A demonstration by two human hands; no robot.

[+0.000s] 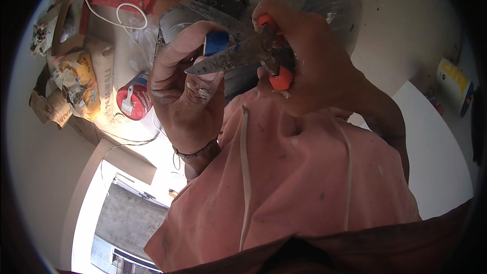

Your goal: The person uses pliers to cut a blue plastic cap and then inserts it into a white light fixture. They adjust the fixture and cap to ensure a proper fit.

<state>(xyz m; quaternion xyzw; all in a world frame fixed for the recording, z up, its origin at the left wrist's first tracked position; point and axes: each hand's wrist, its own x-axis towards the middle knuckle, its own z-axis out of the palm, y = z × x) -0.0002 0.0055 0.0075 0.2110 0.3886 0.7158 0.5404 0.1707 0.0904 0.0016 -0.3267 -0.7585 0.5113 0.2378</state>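
Right hand (319,56), around 1 o'clock: fingers curled around grips. Left hand (180,94), 11 o'clock: fingers bent, pinching. Scissors (231,58): orange handles (281,79) inside right fingers, blades spread, long axis roughly 3-to-9, tips leftward. Blue piece (216,43): in left fingers, between blades.

Single view: left head fisheye looked down over the pink garment (299,172). Scissors (233,58) sat close to the lens, floor (395,25) farther back; straight edges bowed toward rim.
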